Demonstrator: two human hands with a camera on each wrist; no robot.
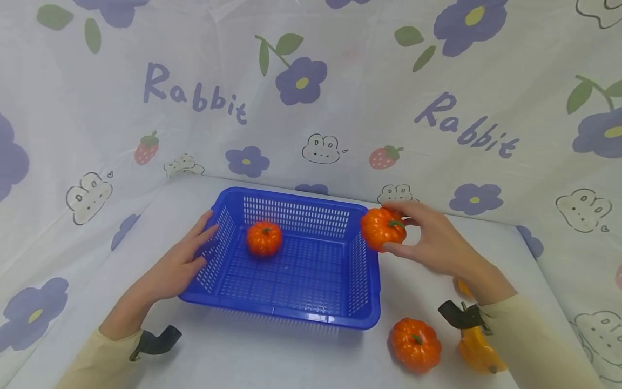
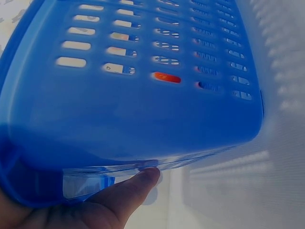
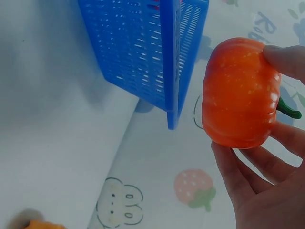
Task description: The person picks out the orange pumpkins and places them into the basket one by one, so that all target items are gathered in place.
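A glossy orange ribbed pumpkin with a green stem (image 1: pixel 381 229) is pinched between the thumb and fingers of the right hand (image 1: pixel 434 237), held up by the right rim of a rectangular blue plastic lattice basket (image 1: pixel 272 310). The left hand (image 1: pixel 177 265), fingers extended, rests on the basket's left rim. Inside, towards the left, sits a smaller orange pumpkin (image 1: pixel 264 239). Another orange pumpkin (image 1: pixel 415 344) lies on the white table (image 1: pixel 252 359), beside a yellow-orange one (image 1: pixel 478 351) partly hidden by the right forearm. A rabbit-and-flower-print cloth (image 1: pixel 350 108) hangs behind.
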